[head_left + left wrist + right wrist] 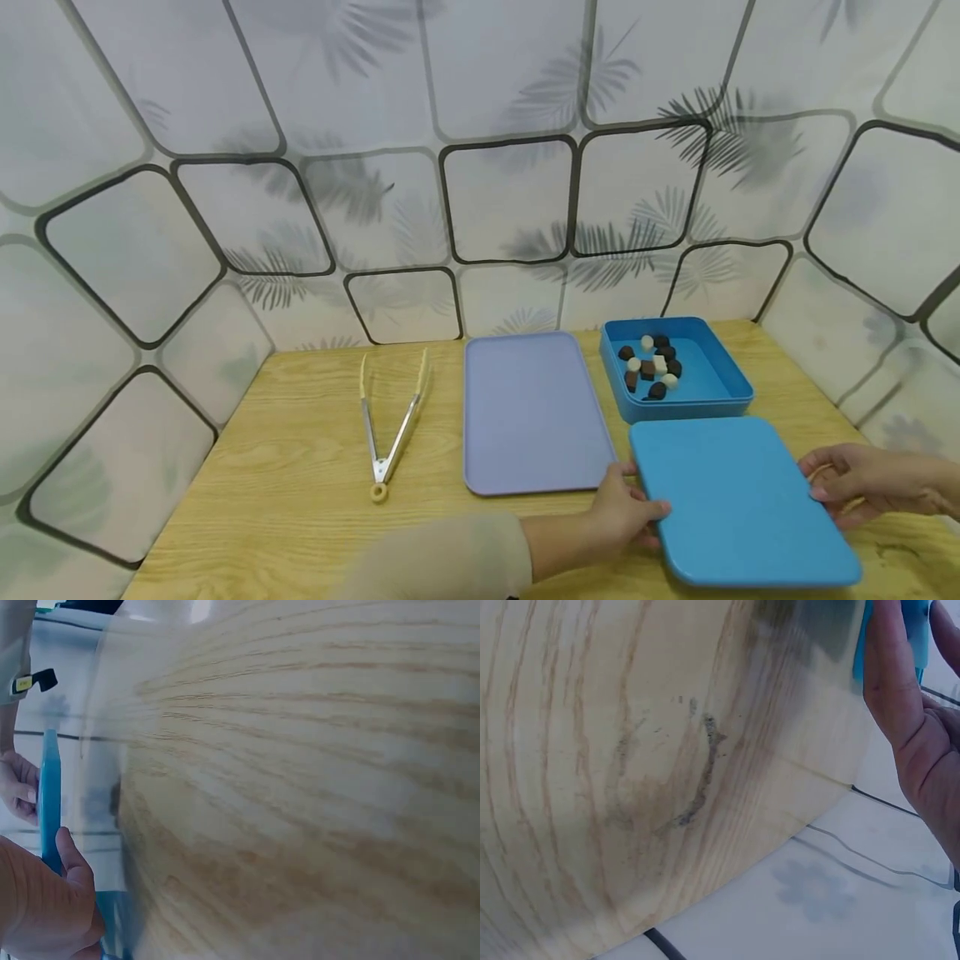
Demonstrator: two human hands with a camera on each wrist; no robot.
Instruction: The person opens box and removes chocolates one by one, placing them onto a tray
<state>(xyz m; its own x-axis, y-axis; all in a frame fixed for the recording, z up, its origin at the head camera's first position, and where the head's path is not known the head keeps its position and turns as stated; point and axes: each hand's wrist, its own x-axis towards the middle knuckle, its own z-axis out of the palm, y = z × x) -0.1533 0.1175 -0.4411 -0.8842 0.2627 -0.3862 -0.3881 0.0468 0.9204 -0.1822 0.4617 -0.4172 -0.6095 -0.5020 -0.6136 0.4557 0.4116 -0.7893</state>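
Note:
A flat blue lid (750, 500) is held level just in front of the blue box (720, 407). At its left edge my left hand (622, 510) pinches it, thumb on top and fingers beneath. My right hand (862, 483) grips the opposite edge, its thumb at the rim. Seen edge-on in the left wrist view, the lid (50, 799) is raised off the table. Inside the box lie several small dark and cream chocolates (648, 370), mostly toward the left side.
Left of the box lies a lilac tray (532, 417). Farther left, spread tongs (382, 468) with yellow tips lie on the wooden table (285, 467). Patterned cloth walls (510, 200) stand behind and at both sides. A dark mark (701, 780) shows on the table by my right hand.

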